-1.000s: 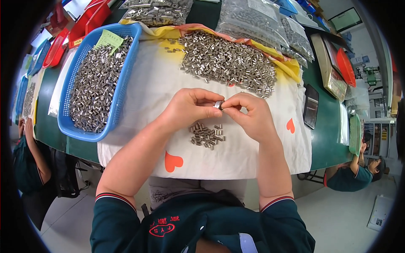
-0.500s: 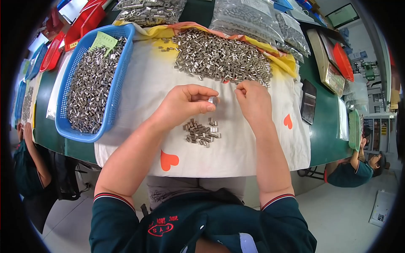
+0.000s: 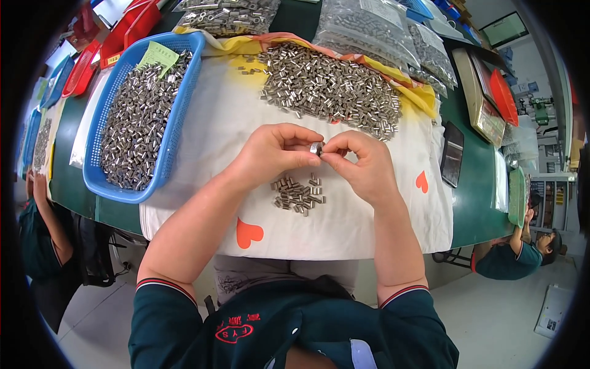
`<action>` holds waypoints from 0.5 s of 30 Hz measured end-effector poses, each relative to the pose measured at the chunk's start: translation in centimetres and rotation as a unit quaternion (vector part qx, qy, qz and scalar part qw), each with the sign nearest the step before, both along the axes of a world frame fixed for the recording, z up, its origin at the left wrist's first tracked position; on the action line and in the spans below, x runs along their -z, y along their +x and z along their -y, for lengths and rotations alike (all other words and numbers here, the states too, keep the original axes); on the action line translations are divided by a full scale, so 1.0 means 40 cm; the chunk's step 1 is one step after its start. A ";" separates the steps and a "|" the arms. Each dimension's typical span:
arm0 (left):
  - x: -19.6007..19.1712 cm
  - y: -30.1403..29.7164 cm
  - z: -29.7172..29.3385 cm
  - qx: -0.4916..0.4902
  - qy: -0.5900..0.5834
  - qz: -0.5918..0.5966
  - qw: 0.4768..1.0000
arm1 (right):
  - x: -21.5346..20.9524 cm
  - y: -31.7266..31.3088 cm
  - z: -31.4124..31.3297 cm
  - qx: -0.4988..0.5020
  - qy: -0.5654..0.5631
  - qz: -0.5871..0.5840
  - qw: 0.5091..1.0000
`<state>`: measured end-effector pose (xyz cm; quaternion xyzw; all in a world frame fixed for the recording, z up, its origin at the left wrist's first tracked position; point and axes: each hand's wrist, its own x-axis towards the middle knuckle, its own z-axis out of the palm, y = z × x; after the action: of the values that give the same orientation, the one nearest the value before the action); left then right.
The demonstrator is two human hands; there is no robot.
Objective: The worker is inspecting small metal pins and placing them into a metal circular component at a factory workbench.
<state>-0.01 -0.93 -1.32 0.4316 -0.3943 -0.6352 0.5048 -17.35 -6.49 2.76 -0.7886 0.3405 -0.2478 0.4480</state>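
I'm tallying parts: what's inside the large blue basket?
The basket holds many metal tubes, with a green slip on top near the far end. The basket's bottom and anything deeper are covered.

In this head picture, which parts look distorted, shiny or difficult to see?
Head view: the edge of the green table curves strongly; reflections brighten the clear plastic bag; the metal piece in the left hand is too small to see in detail.
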 end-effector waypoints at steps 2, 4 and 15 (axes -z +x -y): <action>0.001 0.002 -0.002 -0.002 0.013 0.003 1.000 | 0.003 0.004 -0.005 0.000 -0.022 -0.001 1.000; -0.007 0.002 -0.001 -0.008 0.013 0.020 1.000 | 0.010 0.008 -0.012 -0.001 -0.166 -0.008 0.986; -0.007 -0.008 0.000 -0.049 0.014 0.057 0.997 | 0.032 0.026 -0.025 0.037 -0.256 -0.003 0.966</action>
<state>-0.33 -0.93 -1.05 0.4934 -0.3917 -0.5892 0.5059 -16.30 -5.51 1.46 -0.8646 0.2959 -0.3408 0.2209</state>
